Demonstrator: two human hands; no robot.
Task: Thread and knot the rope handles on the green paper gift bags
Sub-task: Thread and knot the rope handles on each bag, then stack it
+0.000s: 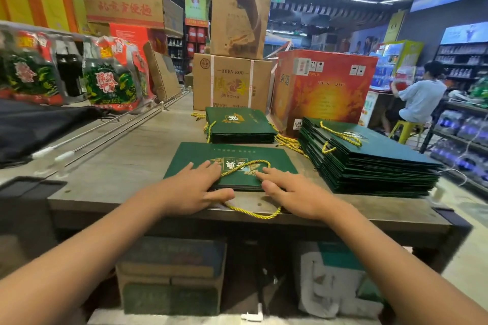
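Note:
A flat green gift bag (200,155) lies on the wooden table (126,166) near its front edge. One yellow rope handle (247,166) loops over the bag's face; another yellow rope loop (253,212) hangs off its near edge over the table front. My left hand (194,187) lies flat on the bag's near left part, fingers straight. My right hand (287,192) lies flat on its near right part, fingers spread, beside the upper rope. Neither hand grips a rope.
A tall stack of green bags (375,163) with rope handles sits at the right. A smaller stack (240,125) lies behind, with loose yellow ropes (287,142) beside it. Cardboard boxes (229,82) and a red box (324,87) stand at the back. A person (420,97) sits far right.

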